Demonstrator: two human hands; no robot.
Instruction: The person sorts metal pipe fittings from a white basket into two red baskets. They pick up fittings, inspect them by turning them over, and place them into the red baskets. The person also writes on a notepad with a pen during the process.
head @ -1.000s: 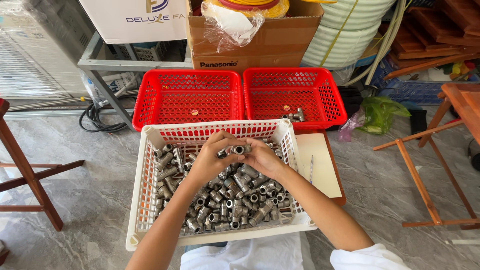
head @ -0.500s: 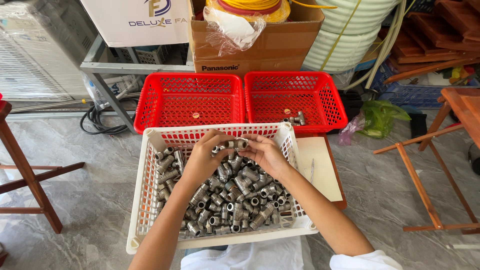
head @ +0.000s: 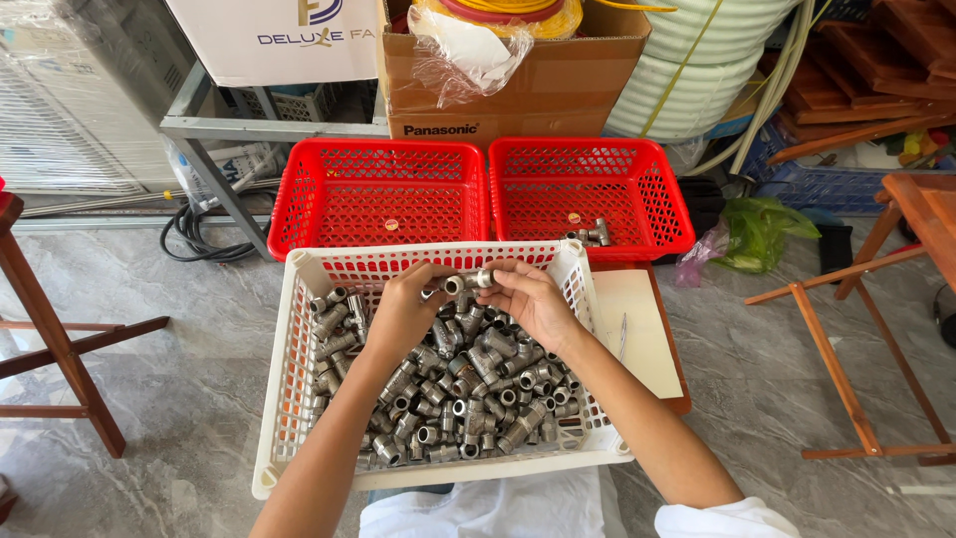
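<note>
- Left hand [head: 403, 309] and right hand [head: 528, 299] up together over the far end of the white basket [head: 289, 399], both pinching 1 small metal pipe fitting [head: 468, 283] between them.
- Fingers [head: 498, 279] of both hands curled snug around the ends of that fitting, thumbs tucked in, nothing else held.
- Fitting held level, just above the heap of fittings [head: 458, 389] that fills the white basket. Heap is grey metal, short threaded bits, some elbow shaped.
- Looks like the checking stage: 1 piece lifted out and turned over for a look. Just a read from the grip.
- Any set-down would call for 1 hand letting go and a reach past the far rim of the white basket.
- 2 red baskets side by side beyond it: left red basket [head: 299, 199] with only a tiny round bit on its floor, right red basket [head: 667, 199] with a few fittings [head: 590, 235] near its front.
- Brown cardboard box [head: 538, 90] behind the red baskets, dark print low on its front, crumpled clear plastic hanging over its edge.
- White box [head: 269, 40] to its left, blue and gold print, sat on a grey metal frame.
- Green plastic bag [head: 762, 224] on the floor off to the right.
</note>
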